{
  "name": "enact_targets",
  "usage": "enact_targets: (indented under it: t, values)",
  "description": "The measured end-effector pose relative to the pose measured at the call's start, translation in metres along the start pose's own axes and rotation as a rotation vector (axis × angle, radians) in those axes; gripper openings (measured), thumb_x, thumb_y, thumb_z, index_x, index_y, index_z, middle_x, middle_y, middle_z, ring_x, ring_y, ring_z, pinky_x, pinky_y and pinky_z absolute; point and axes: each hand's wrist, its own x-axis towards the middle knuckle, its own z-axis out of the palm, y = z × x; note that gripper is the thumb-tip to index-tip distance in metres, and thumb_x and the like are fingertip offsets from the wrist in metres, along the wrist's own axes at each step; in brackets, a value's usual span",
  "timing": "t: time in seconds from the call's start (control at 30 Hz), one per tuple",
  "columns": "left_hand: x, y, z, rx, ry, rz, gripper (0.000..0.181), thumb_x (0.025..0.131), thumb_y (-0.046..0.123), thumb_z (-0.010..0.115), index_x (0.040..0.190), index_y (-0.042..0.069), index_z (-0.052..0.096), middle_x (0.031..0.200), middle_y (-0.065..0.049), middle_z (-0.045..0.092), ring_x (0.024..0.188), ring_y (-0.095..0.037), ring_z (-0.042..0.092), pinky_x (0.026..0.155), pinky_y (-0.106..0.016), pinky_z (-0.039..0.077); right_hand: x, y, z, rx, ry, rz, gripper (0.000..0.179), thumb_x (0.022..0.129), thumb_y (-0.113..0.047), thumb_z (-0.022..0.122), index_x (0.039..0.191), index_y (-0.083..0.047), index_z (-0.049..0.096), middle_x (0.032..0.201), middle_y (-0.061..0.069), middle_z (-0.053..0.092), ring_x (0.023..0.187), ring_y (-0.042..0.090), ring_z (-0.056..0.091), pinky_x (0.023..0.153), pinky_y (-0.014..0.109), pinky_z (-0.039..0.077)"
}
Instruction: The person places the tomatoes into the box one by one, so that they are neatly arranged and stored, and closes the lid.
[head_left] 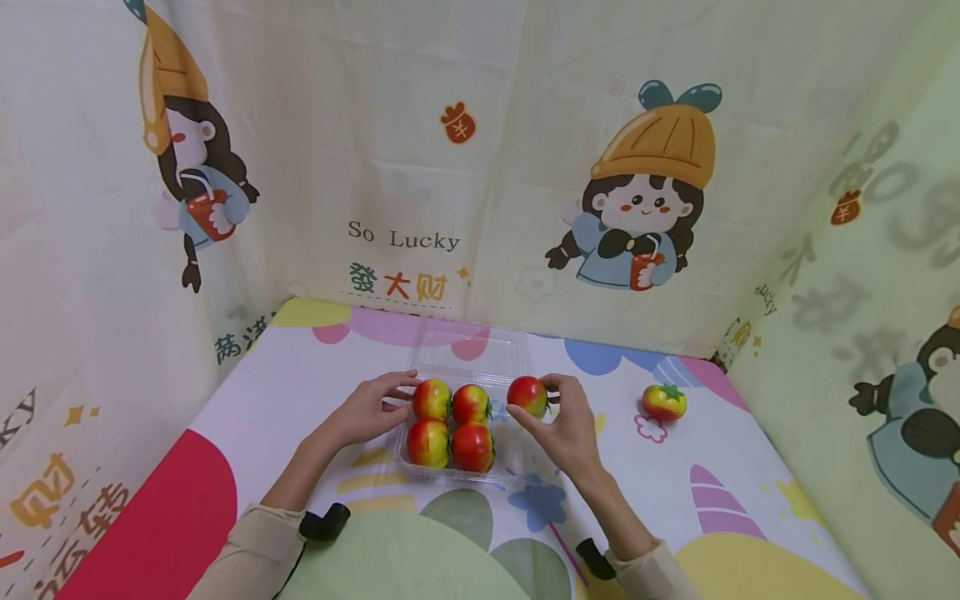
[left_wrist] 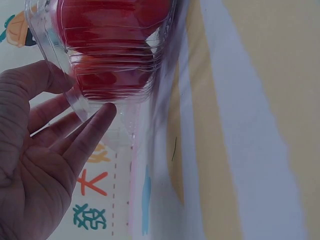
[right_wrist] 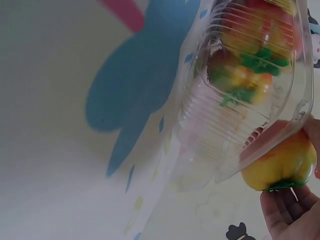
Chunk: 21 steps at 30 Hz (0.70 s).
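A clear plastic container (head_left: 510, 467) holds two rows of red-and-yellow, tomato-like fruits, with a fruit (head_left: 429, 443) at its near left. My left hand (head_left: 380, 408) rests at the container's left side, fingers fairly straight and thumb apart, the tips right at the rim (left_wrist: 70, 100). Between thumb and fingers my right hand (head_left: 562, 421) holds another tomato-like fruit (head_left: 527, 396) over the container's far right part. In the right wrist view, that fruit (right_wrist: 282, 162) overlaps the clear rim, its green leafy cap facing the fingers (right_wrist: 274, 212).
One more such fruit (head_left: 664, 403) lies on the patterned tablecloth (head_left: 592, 533) to the right. The clear lid (head_left: 468, 350) is folded back behind the container. Printed cloth walls (head_left: 525, 167) stand around the table. Dark wrist cameras (head_left: 325, 523) sit at both sleeves.
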Motion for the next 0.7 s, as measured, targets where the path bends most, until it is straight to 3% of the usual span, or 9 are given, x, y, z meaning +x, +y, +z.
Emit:
enact_targets:
  t: [0.27,0.53,0.7]
  values:
    - [0.001,-0.002,0.001,0.006,0.004,0.007,0.045,0.094,0.004,0.066,0.139,-0.001,0.059,0.15,-0.027,0.05,0.114,-0.037,0.068,0.089,-0.042,0.061,-0.002,0.003,0.007,0.01,-0.048,0.033,0.058,0.078,-0.032,0.09,0.12,-0.007,0.058,0.115,0.01,0.062,0.105,0.026,0.058,0.089,0.052,0.058]
    - [0.001,-0.002,0.002,0.004,0.003,-0.004,0.046,0.094,0.004,0.066,0.139,-0.001,0.058,0.15,-0.026,0.051,0.115,-0.037,0.068,0.09,-0.043,0.061,-0.001,0.003,0.01,0.019,-0.066,0.044,0.058,0.077,-0.033,0.09,0.119,-0.007,0.059,0.116,0.011,0.062,0.111,0.037,0.059,0.091,0.055,0.057]
    - [0.001,-0.001,0.001,0.007,0.004,-0.007,0.045,0.094,0.004,0.066,0.139,-0.001,0.059,0.149,-0.027,0.05,0.115,-0.038,0.067,0.089,-0.043,0.061,-0.001,0.004,0.012,-0.009,-0.078,0.054,0.058,0.077,-0.037,0.089,0.118,-0.008,0.06,0.115,0.01,0.063,0.112,0.036,0.057,0.091,0.052,0.055]
